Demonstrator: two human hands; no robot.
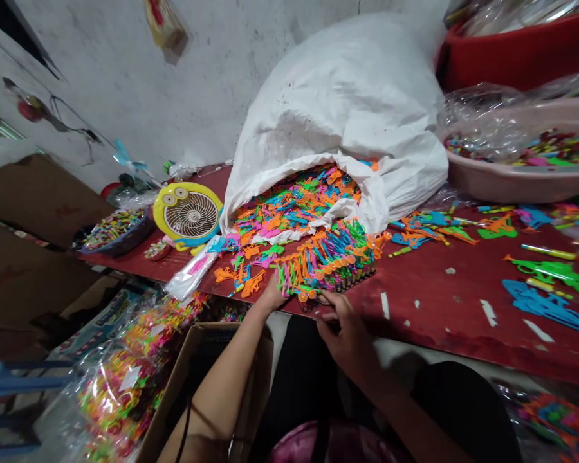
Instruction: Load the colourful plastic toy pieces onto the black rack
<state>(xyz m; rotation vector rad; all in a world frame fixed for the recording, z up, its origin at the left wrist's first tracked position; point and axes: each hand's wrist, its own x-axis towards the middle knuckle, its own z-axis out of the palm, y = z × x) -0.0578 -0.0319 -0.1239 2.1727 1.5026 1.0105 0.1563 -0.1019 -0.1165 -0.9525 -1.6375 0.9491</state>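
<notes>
A dense row of bright gun-shaped plastic toy pieces (318, 254) stands upright in a dark slotted rack (357, 281) at the table's front edge. Orange discs (338, 263) run along the row. At its left end, my left hand (273, 296) touches the pieces, which cover most of its fingers. Just below the front discs is my right hand (345, 328), its index finger reaching to the rack's edge and the other fingers curled in. Whatever it pinches is too small to make out. Behind the row, a large white sack (338, 96) lies open, spilling loose toy pieces (294, 199).
On the red table (415, 296) stand a yellow fan (193, 215), a blue basin (120, 241) of small parts and a pink basin (511, 180). Flat toys (545, 305) lie at right. Below are a cardboard box (183, 366) and filled clear bags (120, 386).
</notes>
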